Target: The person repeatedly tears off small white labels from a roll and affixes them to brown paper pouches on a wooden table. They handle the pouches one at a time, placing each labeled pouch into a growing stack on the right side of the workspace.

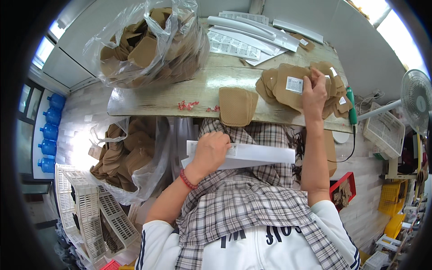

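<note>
1. Paper comes nearest: a long white label strip (265, 153), held above the lap in the closed grip of the left hand (213, 146).
2. Just beyond, a neat stack of brown, rounded, textured cards (236, 106) overhangs the table's (153, 101) near edge, showing no label on top.
3. Farther right, the right hand (315, 96) reaches over a spread pile of similar brown cards (285, 96), its thumb beside a small white rectangular label (294, 85). Its grip looks narrow, though whether it pinches a card or only presses is hard to tell.
4. The step in hand appears to be labelling: setting or smoothing a label on that pile. The next move would call for freeing the right fingers, then peeling another label cleanly while the left steadies the strip.
5. At the back lie loose white label sheets (234, 45).
</note>
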Demonstrator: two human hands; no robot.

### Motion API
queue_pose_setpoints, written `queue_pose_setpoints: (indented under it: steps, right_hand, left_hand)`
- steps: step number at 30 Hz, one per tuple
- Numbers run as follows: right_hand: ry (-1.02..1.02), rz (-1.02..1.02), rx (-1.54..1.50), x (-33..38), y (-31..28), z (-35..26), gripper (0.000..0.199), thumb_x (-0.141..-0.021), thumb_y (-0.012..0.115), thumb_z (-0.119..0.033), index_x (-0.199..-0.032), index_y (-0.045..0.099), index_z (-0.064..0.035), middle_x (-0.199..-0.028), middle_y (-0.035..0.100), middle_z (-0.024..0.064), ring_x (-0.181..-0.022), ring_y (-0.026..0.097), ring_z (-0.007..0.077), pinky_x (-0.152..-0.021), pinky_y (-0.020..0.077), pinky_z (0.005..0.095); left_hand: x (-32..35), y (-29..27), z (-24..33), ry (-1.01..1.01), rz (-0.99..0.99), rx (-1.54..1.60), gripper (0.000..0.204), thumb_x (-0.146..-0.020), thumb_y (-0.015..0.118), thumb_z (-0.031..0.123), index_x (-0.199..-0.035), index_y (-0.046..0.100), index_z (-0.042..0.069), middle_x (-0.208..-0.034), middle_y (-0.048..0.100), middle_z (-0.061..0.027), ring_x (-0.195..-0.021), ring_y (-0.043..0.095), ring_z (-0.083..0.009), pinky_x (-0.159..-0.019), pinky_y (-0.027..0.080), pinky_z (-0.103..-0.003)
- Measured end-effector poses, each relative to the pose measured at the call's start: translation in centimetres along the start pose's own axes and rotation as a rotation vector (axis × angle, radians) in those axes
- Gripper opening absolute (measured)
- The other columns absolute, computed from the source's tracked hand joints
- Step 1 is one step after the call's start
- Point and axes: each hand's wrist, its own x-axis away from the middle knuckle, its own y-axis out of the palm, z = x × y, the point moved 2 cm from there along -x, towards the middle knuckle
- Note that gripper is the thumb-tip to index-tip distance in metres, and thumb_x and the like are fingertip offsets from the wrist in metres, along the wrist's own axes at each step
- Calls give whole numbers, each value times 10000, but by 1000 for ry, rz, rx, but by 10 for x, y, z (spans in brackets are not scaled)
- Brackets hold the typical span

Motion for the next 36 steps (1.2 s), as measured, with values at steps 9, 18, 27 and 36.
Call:
queue_pose_setpoints:
  steps: [9,18,27,36]
  right_hand:
    - [-507,-595,-125,164,29,-22,237,-785,759,-51,-1019,719,-59,-1004,697,93,-909,655,294,-811,521,384]
    - [-744,-378,-104,195,40,-12,217,-755,767,-70,-968,731,-49,-950,697,68,-840,675,245,-741,549,348]
    - [-752,-390,-134,199,44,-8,177,-758,747,-28,-933,733,-47,-978,707,83,-826,687,249,-734,555,352]
    - [-314,-422,-222,203,52,-7,147,-750,744,19,-859,684,-59,-986,689,78,-904,650,272,-780,507,367]
  left_hand:
    - [-7,13,-9,-131,14,223,107,-878,675,102,-855,642,3,-796,624,-119,-761,620,-307,-687,483,-395]
    - [-5,20,-27,-302,-119,430,135,-865,699,112,-863,671,-21,-775,633,-117,-706,608,-235,-655,468,-353]
    - [-5,23,-33,-346,-151,438,148,-867,693,123,-864,681,-25,-772,644,-116,-701,612,-216,-653,470,-344]
    - [-6,19,-31,-218,-94,226,157,-871,684,157,-867,684,0,-804,660,-125,-767,646,-285,-691,490,-386]
